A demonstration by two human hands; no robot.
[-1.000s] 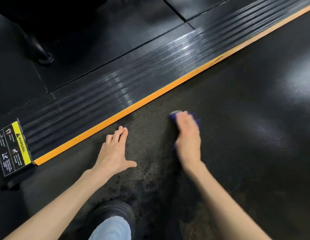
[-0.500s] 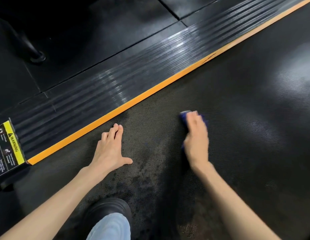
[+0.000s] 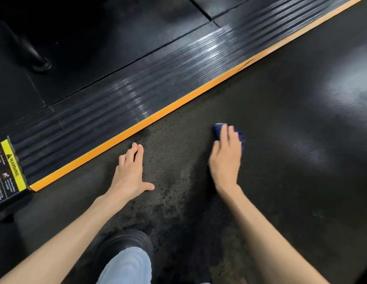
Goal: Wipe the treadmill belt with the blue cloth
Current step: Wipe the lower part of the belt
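The right hand [image 3: 225,158] presses the cloth [image 3: 218,130] flat on the belt [image 3: 291,140]; the left hand [image 3: 129,171] rests flat near the orange strip [image 3: 158,117].

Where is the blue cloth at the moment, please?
In the head view, the blue cloth lies on the treadmill belt under the right hand, right of centre.
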